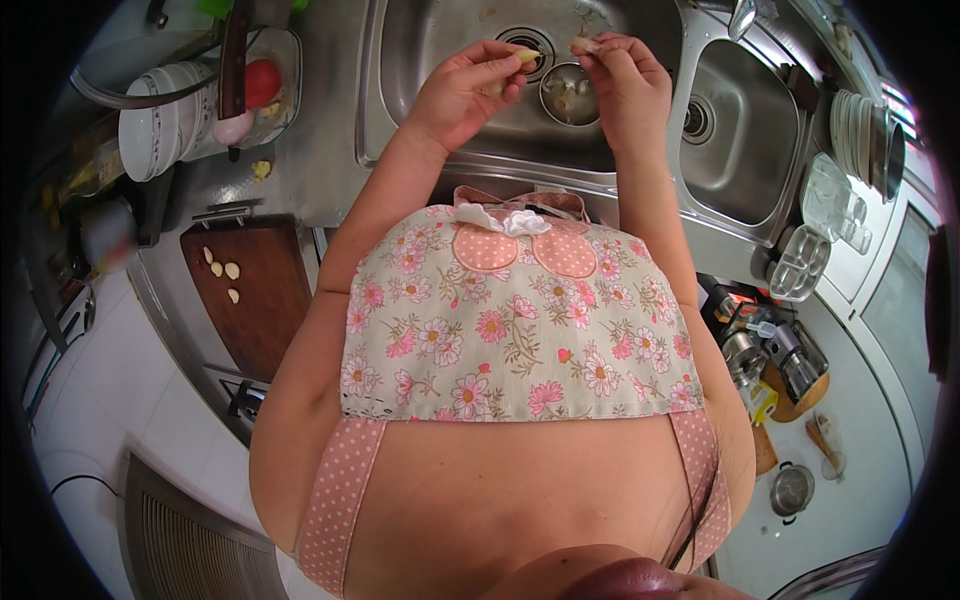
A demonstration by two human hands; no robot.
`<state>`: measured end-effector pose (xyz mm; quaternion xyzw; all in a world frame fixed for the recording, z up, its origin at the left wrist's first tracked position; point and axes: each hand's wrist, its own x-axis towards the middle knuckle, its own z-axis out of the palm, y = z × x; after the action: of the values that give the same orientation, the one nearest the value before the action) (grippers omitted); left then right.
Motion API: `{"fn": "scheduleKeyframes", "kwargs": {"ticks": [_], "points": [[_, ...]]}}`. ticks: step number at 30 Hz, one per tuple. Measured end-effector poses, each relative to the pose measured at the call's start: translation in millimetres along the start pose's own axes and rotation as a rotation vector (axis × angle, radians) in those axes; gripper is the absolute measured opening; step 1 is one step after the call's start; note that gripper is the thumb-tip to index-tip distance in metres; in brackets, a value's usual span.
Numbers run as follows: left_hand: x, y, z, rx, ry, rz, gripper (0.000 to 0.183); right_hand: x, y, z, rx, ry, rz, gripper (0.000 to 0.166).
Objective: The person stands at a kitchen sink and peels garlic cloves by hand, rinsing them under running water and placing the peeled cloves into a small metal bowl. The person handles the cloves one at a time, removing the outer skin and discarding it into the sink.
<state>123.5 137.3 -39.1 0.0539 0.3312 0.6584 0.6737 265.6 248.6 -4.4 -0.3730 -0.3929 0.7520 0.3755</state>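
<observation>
Over the large steel sink basin [450, 30], my left hand [472, 90] pinches a pale peeled garlic clove [527, 55] between thumb and fingers. My right hand [630, 82], a little apart from it, holds a thin whitish piece, seemingly garlic skin [585, 45], at its fingertips. Below and between the hands, a small round metal bowl [570, 94] with pale scraps sits in the basin beside the drain [525, 49]. Several peeled garlic cloves [232, 270] lie on a dark wooden cutting board [255, 322] at the left.
White bowls [154, 120] stand at the upper left beside a tray with a red round item [262, 82]. A dark-handled utensil [232, 67] crosses above it. At right are a smaller basin [739, 135], stacked plates [851, 135] and a compartmented metal tray [799, 262].
</observation>
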Motion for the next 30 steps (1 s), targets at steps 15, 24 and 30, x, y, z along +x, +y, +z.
{"fn": "scheduleKeyframes", "kwargs": {"ticks": [15,24,30], "points": [[-3.2,0.5,7.8,0.3,0.011,0.216,0.019,-13.7,4.7,5.8,-0.449,-0.258,0.086,0.016],[-2.0,-3.1,5.0,0.108,-0.03,0.11,0.015,-17.3,10.5,10.1,-0.486,-0.284,-0.023,0.015],[2.9,-11.2,0.1,-0.142,-0.069,0.03,0.014,-23.1,14.3,13.2,-0.66,-0.271,-0.096,0.014]]}}
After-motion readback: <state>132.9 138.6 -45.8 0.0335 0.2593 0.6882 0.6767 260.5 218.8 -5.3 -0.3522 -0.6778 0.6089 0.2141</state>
